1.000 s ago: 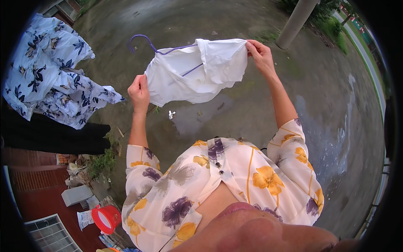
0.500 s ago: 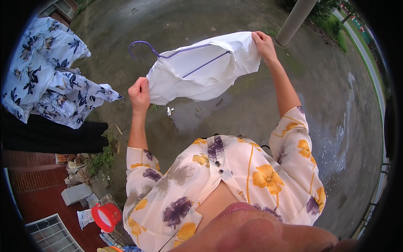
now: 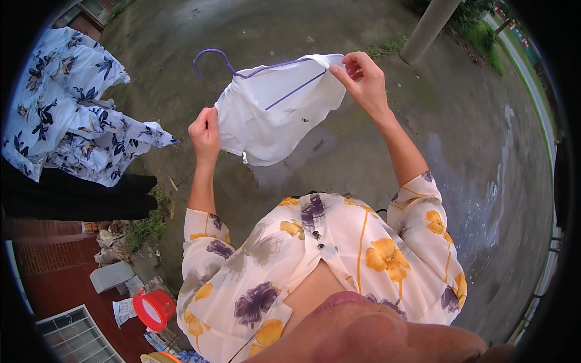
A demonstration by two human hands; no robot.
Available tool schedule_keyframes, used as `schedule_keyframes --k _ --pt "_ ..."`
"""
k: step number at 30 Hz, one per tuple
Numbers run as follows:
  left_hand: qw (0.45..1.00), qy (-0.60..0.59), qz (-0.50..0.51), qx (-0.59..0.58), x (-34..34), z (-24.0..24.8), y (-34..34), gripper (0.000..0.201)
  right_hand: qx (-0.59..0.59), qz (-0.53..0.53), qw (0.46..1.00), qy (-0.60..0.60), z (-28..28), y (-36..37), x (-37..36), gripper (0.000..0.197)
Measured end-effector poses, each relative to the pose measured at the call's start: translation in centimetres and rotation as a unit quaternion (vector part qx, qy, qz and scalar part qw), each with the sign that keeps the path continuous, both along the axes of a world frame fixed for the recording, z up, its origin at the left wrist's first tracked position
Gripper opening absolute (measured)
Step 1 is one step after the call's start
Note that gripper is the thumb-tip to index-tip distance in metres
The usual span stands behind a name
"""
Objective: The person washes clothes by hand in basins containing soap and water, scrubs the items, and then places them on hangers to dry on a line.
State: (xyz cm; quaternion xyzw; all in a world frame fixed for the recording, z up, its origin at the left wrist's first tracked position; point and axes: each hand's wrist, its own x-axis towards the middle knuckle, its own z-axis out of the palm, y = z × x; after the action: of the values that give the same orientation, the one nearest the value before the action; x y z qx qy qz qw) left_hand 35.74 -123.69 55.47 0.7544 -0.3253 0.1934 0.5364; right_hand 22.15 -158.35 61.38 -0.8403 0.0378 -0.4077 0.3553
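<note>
A white shirt point(image 3: 275, 130) hangs in front of me on a purple hanger point(image 3: 296, 89), whose curved hook sticks out of the neck opening toward the far left. My left hand point(image 3: 206, 134) is closed on the shirt's left shoulder edge, thumb on top. At the other end, my right hand point(image 3: 367, 83) pinches the fabric by the hanger's right tip between thumb and fingers. The lower bar of the hanger shows through the wide neckline. A small dark mark shows on the cloth below it.
To the left hang a white garment with dark leaf prints point(image 3: 72, 109) and black trousers point(image 3: 91, 196). A red bucket point(image 3: 154, 310) and a grey block point(image 3: 112, 277) stand lower left. A pole point(image 3: 426, 33) rises at the far right from wet concrete ground point(image 3: 472, 181).
My right hand has come inward and slightly down, its grip shifting to the hanger's right tip. The shirt's right side has drawn in, and the hanger has slid slightly right.
</note>
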Motion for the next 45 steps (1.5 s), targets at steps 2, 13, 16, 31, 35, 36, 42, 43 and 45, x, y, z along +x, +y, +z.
schedule_keyframes --k 2,13,16,31,35,36,42,43,45 --pt "1.000 0.006 -0.003 0.002 -0.1 0.3 -0.4 0.029 -0.094 -0.063 0.994 0.015 -0.5 1.3 1.1 0.030" --pt "0.993 -0.059 -0.061 0.077 -1.0 1.1 -1.9 0.025 0.003 0.100 0.994 0.036 2.3 2.2 3.7 0.013" --pt "0.995 -0.061 -0.060 0.058 -0.8 1.3 -2.6 0.023 -0.022 0.160 0.985 0.060 2.9 5.0 4.6 0.013" --pt "0.997 0.000 -0.039 0.066 0.1 1.0 0.2 0.023 -0.089 0.228 0.953 0.176 1.6 0.6 3.3 0.026" --pt "0.996 -0.016 -0.023 0.085 1.0 0.2 1.6 0.025 -0.032 0.186 0.975 0.114 0.5 -0.3 2.7 0.022" --pt "0.996 -0.005 -0.019 0.088 1.2 -0.2 1.9 0.025 -0.035 0.182 0.976 0.114 0.4 -0.5 2.5 0.022" --pt "0.995 0.028 0.045 0.085 3.4 -3.0 2.8 0.028 -0.015 0.164 0.981 0.098 0.4 -1.2 1.7 0.022" --pt "0.994 0.063 0.055 0.075 3.3 -2.9 2.8 0.028 -0.016 0.168 0.981 0.098 0.3 -1.5 1.6 0.022" --pt "0.995 0.068 0.048 0.053 3.3 -2.7 2.1 0.028 -0.018 0.175 0.980 0.095 0.0 -1.9 1.5 0.023"
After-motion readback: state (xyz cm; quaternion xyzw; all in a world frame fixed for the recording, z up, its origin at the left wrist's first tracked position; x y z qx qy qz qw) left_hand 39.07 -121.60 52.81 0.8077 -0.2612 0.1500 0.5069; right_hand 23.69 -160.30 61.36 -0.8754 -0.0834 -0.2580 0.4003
